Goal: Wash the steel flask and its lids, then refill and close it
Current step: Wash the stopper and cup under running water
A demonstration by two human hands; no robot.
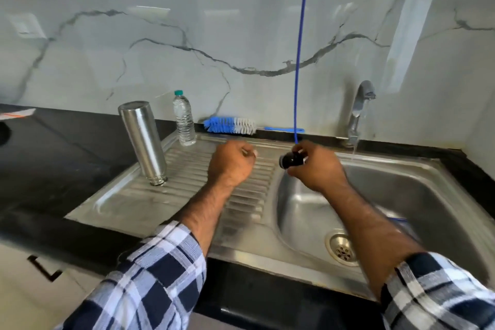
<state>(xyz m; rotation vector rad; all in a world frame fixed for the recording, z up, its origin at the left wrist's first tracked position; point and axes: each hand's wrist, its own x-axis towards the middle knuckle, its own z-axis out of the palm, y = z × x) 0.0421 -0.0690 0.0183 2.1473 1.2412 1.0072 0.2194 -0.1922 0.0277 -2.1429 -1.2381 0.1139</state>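
Note:
The steel flask [143,142] stands upside down, mouth down, on the ribbed drainboard [187,195] at the left. My right hand [316,169] grips a small black lid [290,160] above the left rim of the sink basin [415,195]. My left hand [231,165] hovers over the drainboard with its fingers curled into a fist. A small pale glint shows at its fingertips; I cannot make out what it is. A thin stream of water runs from the tap [361,110] into the basin, to the right of the lid.
A clear plastic water bottle [184,120] stands behind the flask. A blue and white bottle brush [230,126] lies along the back wall. A blue cord [300,48] hangs down to my right hand. Something blue [399,220] lies in the basin behind my right forearm.

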